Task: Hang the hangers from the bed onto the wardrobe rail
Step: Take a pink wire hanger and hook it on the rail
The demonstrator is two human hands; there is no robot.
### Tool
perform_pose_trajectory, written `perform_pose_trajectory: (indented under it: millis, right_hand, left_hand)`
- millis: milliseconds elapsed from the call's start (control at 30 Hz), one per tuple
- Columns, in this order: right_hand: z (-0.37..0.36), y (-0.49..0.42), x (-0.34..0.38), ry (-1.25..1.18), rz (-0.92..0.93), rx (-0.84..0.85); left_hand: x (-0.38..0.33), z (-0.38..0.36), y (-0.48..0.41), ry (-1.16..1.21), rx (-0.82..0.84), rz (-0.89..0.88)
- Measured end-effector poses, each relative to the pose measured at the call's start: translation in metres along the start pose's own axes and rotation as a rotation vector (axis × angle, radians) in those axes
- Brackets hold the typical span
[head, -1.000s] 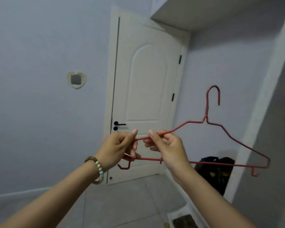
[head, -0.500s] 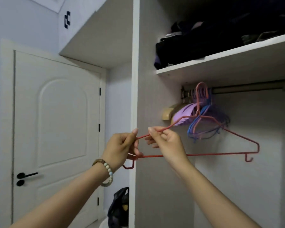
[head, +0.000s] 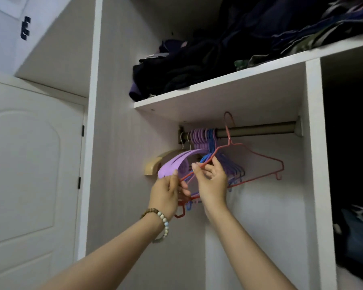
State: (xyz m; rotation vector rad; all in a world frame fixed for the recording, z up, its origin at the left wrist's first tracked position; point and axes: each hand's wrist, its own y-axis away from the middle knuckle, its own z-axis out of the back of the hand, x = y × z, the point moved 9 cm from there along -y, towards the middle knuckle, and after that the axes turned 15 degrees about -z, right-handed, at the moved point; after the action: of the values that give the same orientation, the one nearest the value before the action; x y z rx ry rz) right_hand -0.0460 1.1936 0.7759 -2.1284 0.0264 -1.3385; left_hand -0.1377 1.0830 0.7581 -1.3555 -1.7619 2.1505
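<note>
Both hands, left hand [head: 166, 193] and right hand [head: 213, 185], pinched on the red hanger's [head: 258, 155] left shoulder (hook over the rail [head: 258, 130]).

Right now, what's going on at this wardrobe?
A person holds a red wire hanger in both hands, the left hand and right hand pinching its left end. Its hook is raised to the wardrobe rail, beside the purple and blue hangers already hanging there. Whether the hook has seated is unclear.
</note>
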Motion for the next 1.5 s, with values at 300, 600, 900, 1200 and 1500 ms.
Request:
perform_pose_trajectory:
  millis: [300, 600, 900, 1200, 1500]
  right_hand:
    - [0.014, -0.069, -0.013, -0.084, -0.074, 0.044]
    - [-0.001, -0.105, -0.040, 0.023, -0.147, 0.055]
    - [0.004, -0.105, -0.044, 0.081, -0.123, 0.032]
    - [0.009, -0.111, -0.044, 0.216, -0.115, -0.020]
    - [0.013, -0.118, -0.047, 0.208, -0.142, -0.013]
  left_hand:
    - [0.028, -0.056, -0.039, -0.106, 0.154, -0.060]
    - [0.045, -0.053, -0.059, -0.315, 0.233, -0.082]
    - [0.059, -0.054, -0.056, -0.227, 0.294, 0.012]
    - [0.065, -0.066, -0.059, -0.304, 0.393, 0.065]
    - [0.069, -0.072, -0.060, -0.313, 0.413, 0.090]
